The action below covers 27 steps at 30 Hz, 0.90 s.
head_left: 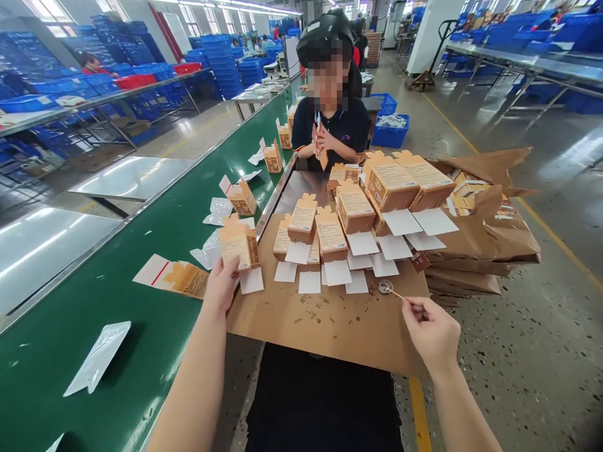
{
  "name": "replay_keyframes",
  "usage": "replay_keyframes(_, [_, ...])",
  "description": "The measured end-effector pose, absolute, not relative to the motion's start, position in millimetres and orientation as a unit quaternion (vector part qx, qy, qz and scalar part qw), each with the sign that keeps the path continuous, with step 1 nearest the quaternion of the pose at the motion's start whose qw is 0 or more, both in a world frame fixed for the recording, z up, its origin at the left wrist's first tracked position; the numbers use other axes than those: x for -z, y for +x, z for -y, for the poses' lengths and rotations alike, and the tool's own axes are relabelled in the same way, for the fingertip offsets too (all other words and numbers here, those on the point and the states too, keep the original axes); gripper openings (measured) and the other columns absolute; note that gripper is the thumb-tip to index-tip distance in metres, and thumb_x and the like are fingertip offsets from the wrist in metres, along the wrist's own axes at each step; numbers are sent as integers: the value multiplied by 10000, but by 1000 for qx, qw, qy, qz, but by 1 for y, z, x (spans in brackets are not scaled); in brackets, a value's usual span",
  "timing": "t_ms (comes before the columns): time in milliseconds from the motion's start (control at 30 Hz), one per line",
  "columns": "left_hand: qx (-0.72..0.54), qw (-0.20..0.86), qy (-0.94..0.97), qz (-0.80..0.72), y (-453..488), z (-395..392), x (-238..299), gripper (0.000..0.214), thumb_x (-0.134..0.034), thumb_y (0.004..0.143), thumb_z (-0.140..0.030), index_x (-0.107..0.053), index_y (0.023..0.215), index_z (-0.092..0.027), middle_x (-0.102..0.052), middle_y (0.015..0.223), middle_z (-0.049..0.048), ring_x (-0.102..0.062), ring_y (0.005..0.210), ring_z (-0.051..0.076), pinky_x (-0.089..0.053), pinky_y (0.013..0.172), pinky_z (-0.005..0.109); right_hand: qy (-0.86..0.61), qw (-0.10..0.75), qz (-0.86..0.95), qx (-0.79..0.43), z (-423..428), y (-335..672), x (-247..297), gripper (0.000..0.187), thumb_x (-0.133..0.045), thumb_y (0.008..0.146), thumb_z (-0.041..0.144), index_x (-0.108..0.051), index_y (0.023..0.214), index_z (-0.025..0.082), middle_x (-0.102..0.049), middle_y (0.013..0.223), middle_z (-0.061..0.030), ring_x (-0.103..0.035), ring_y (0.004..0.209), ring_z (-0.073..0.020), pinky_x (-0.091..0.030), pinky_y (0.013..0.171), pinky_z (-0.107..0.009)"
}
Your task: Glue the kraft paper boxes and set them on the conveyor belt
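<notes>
My left hand point(221, 282) grips a small orange-brown carton point(239, 243) with its white flap hanging open, at the left edge of the brown cardboard sheet point(325, 320). My right hand point(431, 329) pinches a thin stick with a small round transparent piece point(385, 287) at its tip, held just above the sheet. Several more open cartons point(330, 232) with white flaps stand in rows between the hands. Larger cartons point(393, 182) sit behind them.
A green conveyor belt point(117, 326) runs along the left with cartons, a flat unfolded carton point(174, 276) and clear plastic bags point(98, 364). A person point(330, 125) works opposite me. Crumpled brown paper point(485, 232) lies at the right. Blue crates fill the background.
</notes>
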<state>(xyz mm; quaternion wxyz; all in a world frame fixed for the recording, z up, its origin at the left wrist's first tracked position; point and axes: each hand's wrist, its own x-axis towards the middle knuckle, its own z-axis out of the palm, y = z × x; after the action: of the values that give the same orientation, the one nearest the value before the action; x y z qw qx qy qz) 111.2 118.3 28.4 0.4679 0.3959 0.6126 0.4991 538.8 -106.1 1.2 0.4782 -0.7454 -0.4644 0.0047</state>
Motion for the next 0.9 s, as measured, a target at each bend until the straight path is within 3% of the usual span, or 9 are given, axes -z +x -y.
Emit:
replay_keyframes(200, [-488,578,361,-545,111,-22,-17,901,-1089,624,-608,-787,1383,-230,-811,1512,192,-732,1466,518,-650,1186,659,-751,403,522,-35,81,555,8,566,-657,1035,740,-757,748,262,-721,651,-63,-632,549,-206,-530,565,-316])
replay_keyframes(400, [-452,593,376,-550,144,0,7,892,-1128,646,-579,-742,1368,-227,-825,1465,199,-763,1443,460,-620,1234,624,-737,464,491,5,92,543,12,442,-749,1023,617,-839,829,230,-759,683,-65,-667,554,-196,-576,599,-313])
replay_keyframes(533, [-448,591,398,-540,147,-3,14,895,-1136,644,-521,-704,1377,-246,-821,1464,180,-778,1422,430,-607,1246,615,-672,520,517,-103,107,484,11,302,-782,1060,463,-879,907,221,-808,748,-65,-711,585,-189,-587,568,-283])
replay_keyframes(667, [-440,585,426,-532,148,-1,14,889,-1132,635,-497,-665,1350,-252,-830,1411,160,-803,1370,412,-631,1208,608,-605,499,580,-220,107,409,15,280,-715,1081,341,-840,852,238,-749,685,-21,-656,541,-157,-562,532,-251])
replay_keyframes(900, [-439,549,474,-530,156,5,11,790,-1119,623,-460,-629,1215,-275,-852,1242,99,-852,1215,361,-671,1127,562,-553,481,632,-252,86,363,33,257,-644,1040,228,-734,800,239,-655,644,21,-574,522,-129,-502,537,-228])
